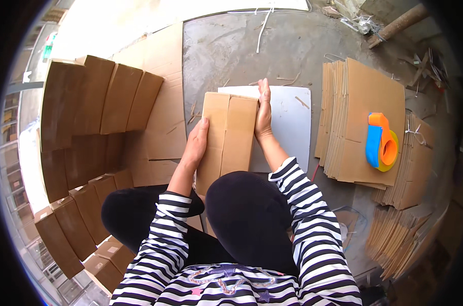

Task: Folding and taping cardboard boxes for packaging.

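Observation:
Between my two hands is a closed brown cardboard box (227, 135), longer than it is wide, with a seam running down the face turned to me. My left hand (195, 143) presses on its left side, thumb along the edge. Against the right side lies my right hand (263, 112), its fingers stretched upward along the box. Together the hands grip the box from both sides. Partly under and behind it, a pale grey flat board (291, 122) rests on the floor. The underside of the box is hidden.
Stacked brown boxes (122, 97) stand at left on flat cardboard (165, 117). At right, an orange and blue tape dispenser (381, 143) lies on a pile of flattened cartons (359, 97). More flattened cartons (394, 234) stand nearer. A wooden pole (399, 24) and scraps lie far right.

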A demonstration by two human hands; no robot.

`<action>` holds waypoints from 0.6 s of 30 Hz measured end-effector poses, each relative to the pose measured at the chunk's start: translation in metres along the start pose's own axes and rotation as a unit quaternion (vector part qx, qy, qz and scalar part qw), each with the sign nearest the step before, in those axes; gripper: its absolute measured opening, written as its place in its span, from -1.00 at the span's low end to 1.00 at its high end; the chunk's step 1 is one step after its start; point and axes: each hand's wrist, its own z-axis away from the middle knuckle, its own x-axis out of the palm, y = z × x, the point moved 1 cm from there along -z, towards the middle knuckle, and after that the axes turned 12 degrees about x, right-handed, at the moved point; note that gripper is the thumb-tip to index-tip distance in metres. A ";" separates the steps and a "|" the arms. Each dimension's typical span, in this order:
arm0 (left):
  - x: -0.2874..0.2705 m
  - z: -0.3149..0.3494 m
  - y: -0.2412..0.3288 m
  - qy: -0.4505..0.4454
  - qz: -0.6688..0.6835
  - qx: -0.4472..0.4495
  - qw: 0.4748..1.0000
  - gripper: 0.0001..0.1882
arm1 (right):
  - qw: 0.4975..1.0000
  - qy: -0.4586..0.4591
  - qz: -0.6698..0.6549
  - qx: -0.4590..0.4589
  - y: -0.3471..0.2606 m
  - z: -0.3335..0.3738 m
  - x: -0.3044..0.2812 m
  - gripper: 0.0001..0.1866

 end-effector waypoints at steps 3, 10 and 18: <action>0.003 -0.003 0.000 -0.004 -0.017 -0.008 1.000 -0.37 | 0.986 -0.001 -0.133 0.101 0.031 0.003 0.002 -0.37; 0.015 -0.003 0.008 0.035 0.015 -0.031 0.999 -0.37 | 0.985 0.072 0.065 0.145 0.034 0.007 -0.020 -0.42; 0.036 -0.037 0.019 0.000 -0.076 0.120 0.990 -0.42 | 0.992 0.088 0.085 0.027 -0.032 0.017 -0.122 -0.60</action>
